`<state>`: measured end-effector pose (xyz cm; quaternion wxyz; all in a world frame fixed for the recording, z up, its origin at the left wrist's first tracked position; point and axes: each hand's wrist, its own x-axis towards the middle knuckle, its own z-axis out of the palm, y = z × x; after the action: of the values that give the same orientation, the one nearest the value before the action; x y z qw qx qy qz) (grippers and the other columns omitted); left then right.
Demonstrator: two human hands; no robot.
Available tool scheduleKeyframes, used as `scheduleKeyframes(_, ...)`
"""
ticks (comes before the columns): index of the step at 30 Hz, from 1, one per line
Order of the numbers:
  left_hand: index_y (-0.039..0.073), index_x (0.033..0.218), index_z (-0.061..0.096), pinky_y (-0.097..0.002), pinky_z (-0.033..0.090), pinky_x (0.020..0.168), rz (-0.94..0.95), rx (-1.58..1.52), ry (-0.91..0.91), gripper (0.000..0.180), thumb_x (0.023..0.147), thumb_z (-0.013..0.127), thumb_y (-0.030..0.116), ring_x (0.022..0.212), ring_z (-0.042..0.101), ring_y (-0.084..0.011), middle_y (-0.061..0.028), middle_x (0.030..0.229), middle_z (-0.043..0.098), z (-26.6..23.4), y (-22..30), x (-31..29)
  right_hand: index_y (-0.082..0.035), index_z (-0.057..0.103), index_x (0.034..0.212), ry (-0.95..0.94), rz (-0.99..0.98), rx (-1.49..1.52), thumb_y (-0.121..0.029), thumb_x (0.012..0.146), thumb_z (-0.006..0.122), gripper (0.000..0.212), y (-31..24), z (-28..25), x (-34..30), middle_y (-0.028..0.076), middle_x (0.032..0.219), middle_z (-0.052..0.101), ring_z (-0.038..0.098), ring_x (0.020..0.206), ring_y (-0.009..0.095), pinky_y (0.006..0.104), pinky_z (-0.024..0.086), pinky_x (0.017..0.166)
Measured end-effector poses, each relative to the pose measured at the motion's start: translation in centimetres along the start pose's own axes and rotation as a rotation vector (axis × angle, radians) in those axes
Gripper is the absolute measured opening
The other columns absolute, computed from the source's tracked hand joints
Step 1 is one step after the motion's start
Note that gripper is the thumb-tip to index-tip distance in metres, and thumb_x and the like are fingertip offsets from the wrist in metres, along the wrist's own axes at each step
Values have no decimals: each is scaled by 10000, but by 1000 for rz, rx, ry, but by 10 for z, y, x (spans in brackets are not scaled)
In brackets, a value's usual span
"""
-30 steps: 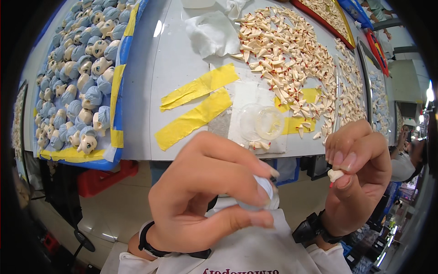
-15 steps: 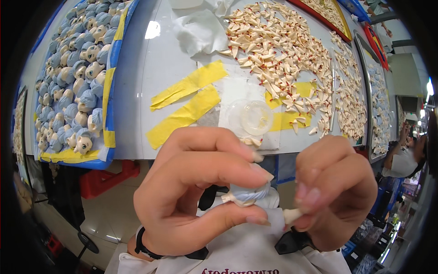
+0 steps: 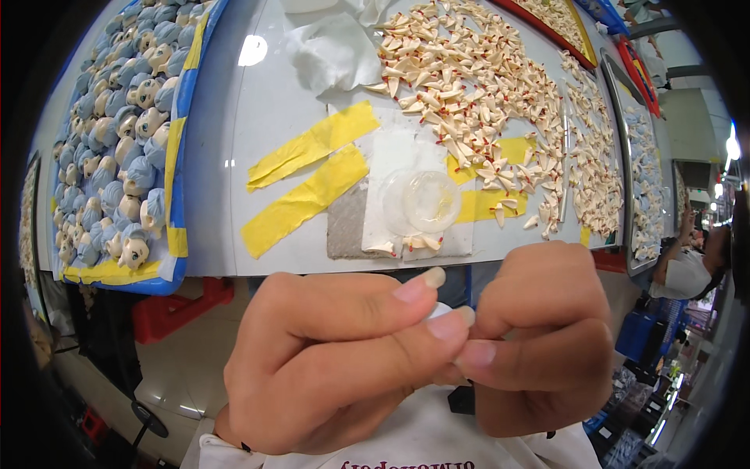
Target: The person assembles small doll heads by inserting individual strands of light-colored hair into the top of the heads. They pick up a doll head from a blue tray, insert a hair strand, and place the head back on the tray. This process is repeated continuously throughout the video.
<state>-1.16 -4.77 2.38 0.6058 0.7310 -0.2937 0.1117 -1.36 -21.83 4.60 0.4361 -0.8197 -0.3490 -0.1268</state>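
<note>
My left hand [image 3: 336, 356] is closed around a small doll head with pale blue hair [image 3: 441, 310]; only a sliver of it shows between the fingertips. Against those fingertips press the fingers of my right hand [image 3: 547, 336], closed in a pinch. The small cream-coloured doll part seen in that pinch a moment ago is hidden now. Both hands are in front of the table edge, above my white shirt. On the table just beyond them, a round clear dish [image 3: 432, 198] stands on a white sheet, with a few cream pieces [image 3: 422, 243] near its front.
A blue-rimmed tray [image 3: 176, 187] of blue-haired doll heads stands at the left. Cream pointed pieces with red ends [image 3: 469, 86] cover the table's back right. Yellow tape strips [image 3: 312, 144] and a white cloth [image 3: 332, 55] lie mid-table. Another person [image 3: 687, 270] sits far right.
My hands have come together, the right one moving left to meet the left. The doll head has turned and gone mostly behind my fingers, and the cream part is now hidden.
</note>
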Motion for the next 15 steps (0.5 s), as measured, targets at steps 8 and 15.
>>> scheduleKeyframes(8, 11, 964, 506, -218, 456, 578, -92, 0, -35, 443, 612, 769, 76, 753, 559, -191, -161, 1013, 480, -20, -22, -3, -27, 519, 831, 307, 348, -50, 59, 682, 600, 190, 9, -25, -3, 68, 779, 498, 445, 655, 120, 224, 350, 568)
scheduleKeyframes(15, 56, 983, 457, -202, 445, 561, -182, -161, 129, 516, 600, 793, 136, 731, 552, -169, -115, 1003, 440, -19, -28, -7, -2, 564, 783, -23, 494, -530, 35, 660, 590, 131, 51, -63, -5, 84, 722, 538, 510, 680, 224, 296, 393, 624)
